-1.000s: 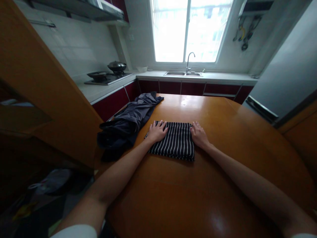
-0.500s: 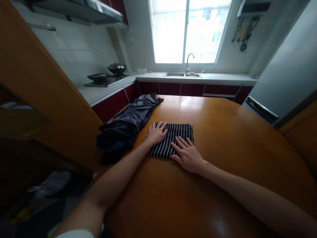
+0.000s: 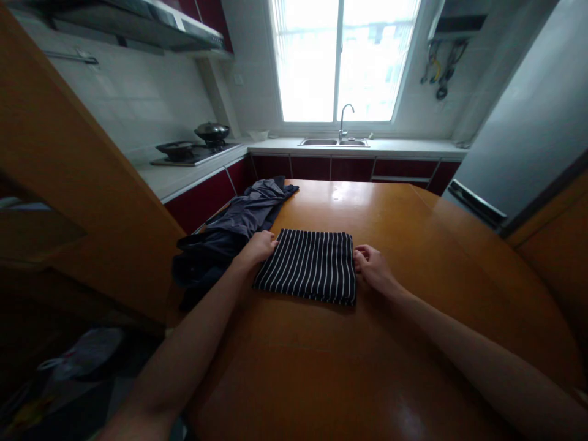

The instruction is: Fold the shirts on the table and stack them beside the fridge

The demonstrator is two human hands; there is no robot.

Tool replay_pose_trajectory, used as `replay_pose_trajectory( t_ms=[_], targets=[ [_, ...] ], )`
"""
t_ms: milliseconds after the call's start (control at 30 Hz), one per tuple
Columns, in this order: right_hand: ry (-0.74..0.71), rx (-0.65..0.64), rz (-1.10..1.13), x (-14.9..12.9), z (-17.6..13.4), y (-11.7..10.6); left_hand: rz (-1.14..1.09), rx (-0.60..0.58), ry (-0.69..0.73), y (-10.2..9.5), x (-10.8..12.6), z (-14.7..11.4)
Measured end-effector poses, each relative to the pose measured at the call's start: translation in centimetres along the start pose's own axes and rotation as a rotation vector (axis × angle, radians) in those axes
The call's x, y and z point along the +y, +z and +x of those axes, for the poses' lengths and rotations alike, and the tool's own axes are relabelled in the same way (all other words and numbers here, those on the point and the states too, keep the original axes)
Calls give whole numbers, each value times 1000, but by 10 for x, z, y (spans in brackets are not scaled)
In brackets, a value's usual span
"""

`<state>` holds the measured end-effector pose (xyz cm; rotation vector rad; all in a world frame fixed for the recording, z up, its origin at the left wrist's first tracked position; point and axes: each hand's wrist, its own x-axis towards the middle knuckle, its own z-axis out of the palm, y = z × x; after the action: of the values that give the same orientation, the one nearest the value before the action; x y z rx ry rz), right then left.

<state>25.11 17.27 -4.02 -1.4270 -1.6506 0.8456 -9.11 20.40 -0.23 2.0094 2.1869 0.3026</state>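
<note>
A black cloth with white stripes (image 3: 310, 266), folded into a flat, roughly square shape, lies on the wooden table. At its left edge, my left hand (image 3: 261, 246) is closed, the fingertips pinching the fabric's side. My right hand (image 3: 373, 266) is curled at the opposite edge, thumb and fingers closed on the border of the cloth. The fingertips of both hands are partly hidden. Left of my left hand, a heap of dark grey and navy clothing (image 3: 243, 211) lies along the table's edge.
The wooden table (image 3: 441, 263) has a glossy top and a rounded right side. Beyond it stand a counter with a sink (image 3: 321, 142), and a stove with a lidded wok (image 3: 211, 131) and a pan (image 3: 174, 150). A fridge (image 3: 519, 135) is at the right, a wooden panel (image 3: 92, 184) at the left.
Both hands lay flat on top of the cloth before; they have moved apart to its left and right edges and their fingers have closed. The view has shifted slightly.
</note>
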Motion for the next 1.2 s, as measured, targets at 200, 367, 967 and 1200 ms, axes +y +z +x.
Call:
replay_pose_trajectory(
  t_ms=[200,367,967,1200],
  targets=[
    [59,-16,-269,-1,18,10,-74,-39,-70,-2,-1,-2],
    [101,9,-354,-8,36,18,-176,-27,-116,-4,-3,-4],
    [283,132,-182,101,94,-160,-467,19,0,49,54,3],
    [325,184,-249,138,96,-252,-293,87,23,51,56,3]
  ],
)
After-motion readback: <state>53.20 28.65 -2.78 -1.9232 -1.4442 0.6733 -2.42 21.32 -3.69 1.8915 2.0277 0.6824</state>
